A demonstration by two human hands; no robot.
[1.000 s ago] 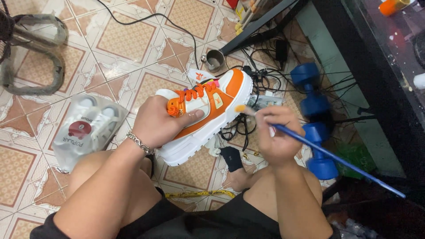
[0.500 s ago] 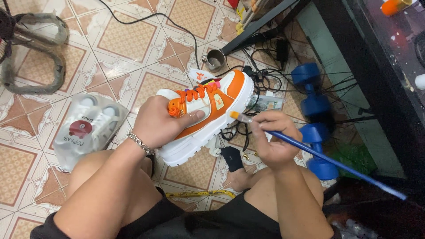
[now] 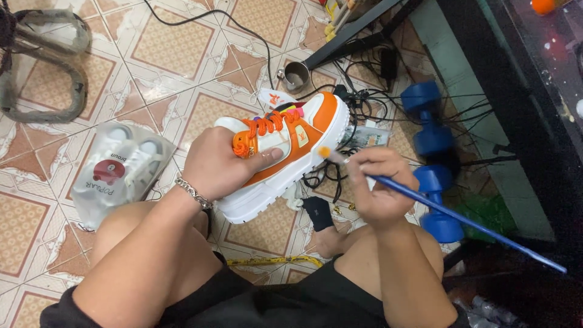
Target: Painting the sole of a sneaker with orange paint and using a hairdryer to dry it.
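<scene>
Orange-and-white chunky sneaker with orange laces (image 3: 285, 152) sits tilted above the tiled floor (image 3: 182, 73), gripped around its laced middle by the left hand (image 3: 221, 164). Right hand (image 3: 379, 188) pinches a long blue-handled paintbrush (image 3: 461, 220), orange tip touching the heel. Blue dumbbell (image 3: 432, 158) lies nearby; clear plastic bag of white shoes (image 3: 118, 170) rests left.

Head camera, steeply downward, close.

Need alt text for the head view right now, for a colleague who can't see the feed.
A seated person's left hand grips an orange and white sneaker over a tiled floor, while the right hand touches a long blue paintbrush to its orange heel. Blue dumbbells and tangled cables lie to the right.
</scene>
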